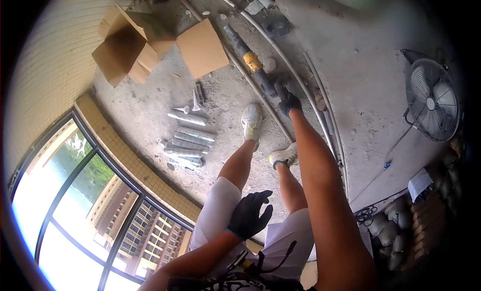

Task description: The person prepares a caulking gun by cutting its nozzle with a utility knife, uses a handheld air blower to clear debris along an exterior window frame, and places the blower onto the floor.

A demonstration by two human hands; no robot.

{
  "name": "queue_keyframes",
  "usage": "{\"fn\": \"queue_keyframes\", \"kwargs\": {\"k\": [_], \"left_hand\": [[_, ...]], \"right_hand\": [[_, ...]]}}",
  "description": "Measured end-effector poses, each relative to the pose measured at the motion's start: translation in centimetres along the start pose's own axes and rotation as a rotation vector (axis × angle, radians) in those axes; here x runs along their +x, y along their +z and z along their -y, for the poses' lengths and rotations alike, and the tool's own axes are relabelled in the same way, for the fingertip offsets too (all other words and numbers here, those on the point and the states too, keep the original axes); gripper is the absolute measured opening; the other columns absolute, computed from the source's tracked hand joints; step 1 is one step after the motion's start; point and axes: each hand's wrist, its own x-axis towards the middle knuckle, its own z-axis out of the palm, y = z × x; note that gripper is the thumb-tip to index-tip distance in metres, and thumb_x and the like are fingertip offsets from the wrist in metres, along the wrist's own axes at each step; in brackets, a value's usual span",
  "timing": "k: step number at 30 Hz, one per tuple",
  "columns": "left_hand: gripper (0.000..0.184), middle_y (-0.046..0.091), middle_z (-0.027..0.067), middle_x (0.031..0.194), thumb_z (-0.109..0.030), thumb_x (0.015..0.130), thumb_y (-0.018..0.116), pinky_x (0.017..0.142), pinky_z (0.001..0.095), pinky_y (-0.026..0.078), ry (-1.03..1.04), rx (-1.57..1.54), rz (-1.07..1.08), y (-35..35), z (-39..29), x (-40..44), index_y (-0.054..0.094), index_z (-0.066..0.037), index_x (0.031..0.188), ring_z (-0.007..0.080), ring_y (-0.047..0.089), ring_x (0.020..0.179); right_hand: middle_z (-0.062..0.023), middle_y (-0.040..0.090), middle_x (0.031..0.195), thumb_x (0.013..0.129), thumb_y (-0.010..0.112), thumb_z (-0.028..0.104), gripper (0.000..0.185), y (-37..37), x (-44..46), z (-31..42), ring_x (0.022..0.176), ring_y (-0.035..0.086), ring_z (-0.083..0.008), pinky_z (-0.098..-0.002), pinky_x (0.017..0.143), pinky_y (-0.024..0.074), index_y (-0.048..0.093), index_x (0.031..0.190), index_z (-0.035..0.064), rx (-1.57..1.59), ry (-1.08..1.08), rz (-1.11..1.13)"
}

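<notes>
My right hand [287, 101], in a black glove, reaches down to the floor with its fingers stretched out. It is beside the near end of a long dark tool with a yellow middle section [253, 61]; I cannot tell whether they touch. Nearer my body, my left hand [249, 215], also in a black glove, hovers in front of my thighs with its fingers apart and nothing in it. On the floor to the left lie several silvery, strip-like pieces [193, 140], some stacked. A pale piece with a round head [185, 109] lies just beyond them.
Open cardboard boxes [200, 48] sit at the far left. Long pipes [295, 75] curve across the rough concrete floor. A large fan [431, 103] stands at the right, above filled bags [396, 228] and a cable [367, 215]. A window [95, 190] borders the left.
</notes>
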Motion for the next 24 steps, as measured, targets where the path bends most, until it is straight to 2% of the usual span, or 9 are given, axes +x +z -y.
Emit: {"fn": "queue_keyframes", "kwargs": {"k": [4, 6, 8, 9, 14, 17, 19, 21, 24], "left_hand": [[0.042, 0.065, 0.0144, 0.095, -0.009, 0.087, 0.069, 0.081, 0.0411, 0.053, 0.021, 0.035, -0.011, 0.7, -0.6, -0.2, 0.056, -0.006, 0.127, 0.0313, 0.065, 0.089], [0.039, 0.066, 0.0136, 0.095, -0.010, 0.087, 0.069, 0.081, 0.0404, 0.053, 0.034, 0.037, -0.028, 1.6, -0.6, -0.4, 0.058, -0.005, 0.125, 0.0297, 0.065, 0.088], [0.040, 0.066, 0.0116, 0.091, -0.012, 0.087, 0.067, 0.079, 0.0414, 0.052, 0.033, 0.045, -0.020, 2.1, -1.1, -0.6, 0.057, -0.005, 0.125, 0.0300, 0.065, 0.087], [0.039, 0.067, 0.0116, 0.088, -0.010, 0.087, 0.069, 0.078, 0.0407, 0.053, 0.049, 0.035, -0.047, 2.8, -0.5, -0.8, 0.058, -0.005, 0.123, 0.0293, 0.066, 0.085], [0.023, 0.070, 0.0134, 0.101, -0.007, 0.088, 0.066, 0.089, 0.0365, 0.052, 0.133, 0.046, 0.019, 1.1, 0.0, -1.1, 0.066, -0.001, 0.111, 0.0267, 0.067, 0.094], [0.018, 0.068, 0.0176, 0.102, -0.009, 0.092, 0.061, 0.083, 0.0350, 0.052, 0.300, 0.108, -0.068, -3.1, -0.9, -0.9, 0.065, 0.005, 0.103, 0.0281, 0.066, 0.092], [0.018, 0.065, 0.0098, 0.097, -0.007, 0.093, 0.055, 0.067, 0.0330, 0.053, -0.014, -0.204, -0.024, -7.1, 3.1, 0.4, 0.064, 0.001, 0.106, 0.0191, 0.063, 0.079], [0.017, 0.061, 0.0039, 0.087, -0.016, 0.095, 0.057, 0.060, 0.0258, 0.048, -0.267, -0.202, -0.050, -11.0, -0.5, 0.5, 0.063, -0.005, 0.106, 0.0143, 0.057, 0.066], [0.013, 0.062, 0.0057, 0.086, -0.021, 0.096, 0.054, 0.057, 0.0269, 0.044, -0.258, -0.277, -0.141, -16.6, 3.9, 1.1, 0.061, -0.011, 0.101, 0.0173, 0.061, 0.069]], "right_hand": [[-0.0181, 0.057, 0.139, 0.086, 0.053, 0.024, 0.060, -0.2, -1.8, -0.9, 0.130, 0.053, -0.0358, -0.0445, 0.110, 0.0421, 0.049, 0.145, 0.0151, 0.034, -0.036, -0.067], [-0.0229, 0.062, 0.127, 0.079, 0.061, 0.021, 0.054, 0.6, -3.9, -2.4, 0.121, 0.057, -0.0383, -0.0453, 0.106, 0.0447, 0.057, 0.131, 0.0047, 0.192, -0.082, -0.250], [-0.0238, 0.065, 0.120, 0.078, 0.065, 0.023, 0.049, 1.1, -8.6, -3.8, 0.116, 0.060, -0.0392, -0.0441, 0.102, 0.0477, 0.059, 0.123, 0.0050, 0.424, -0.331, -0.516], [-0.0231, 0.068, 0.114, 0.080, 0.065, 0.028, 0.048, -0.1, -11.9, -3.7, 0.113, 0.062, -0.0399, -0.0448, 0.099, 0.0492, 0.060, 0.123, 0.0067, 0.329, 0.019, -0.248], [-0.0200, 0.071, 0.114, 0.081, 0.067, 0.029, 0.038, 4.5, -25.6, -10.0, 0.112, 0.066, -0.0336, -0.0387, 0.099, 0.0504, 0.071, 0.112, 0.0088, 0.632, 0.131, -0.376], [-0.0170, 0.071, 0.114, 0.083, 0.067, 0.030, 0.033, 4.9, -32.7, -13.7, 0.109, 0.067, -0.0327, -0.0385, 0.097, 0.0518, 0.073, 0.109, 0.0100, 0.650, 0.218, -0.364], [-0.0141, 0.073, 0.112, 0.086, 0.066, 0.031, 0.028, 2.6, -38.3, -15.0, 0.108, 0.067, -0.0300, -0.0376, 0.097, 0.0525, 0.074, 0.104, 0.0124, 0.632, 0.290, -0.317], [-0.0140, 0.073, 0.109, 0.084, 0.062, 0.028, 0.026, 0.6, -42.8, -16.4, 0.104, 0.067, -0.0326, -0.0397, 0.093, 0.0532, 0.075, 0.099, 0.0113, 0.538, 0.241, -0.341], [-0.0158, 0.072, 0.102, 0.082, 0.059, 0.026, 0.024, 2.7, -44.5, -20.1, 0.098, 0.066, -0.0378, -0.0436, 0.085, 0.0532, 0.073, 0.088, 0.0080, 0.526, 0.165, -0.500]]}}
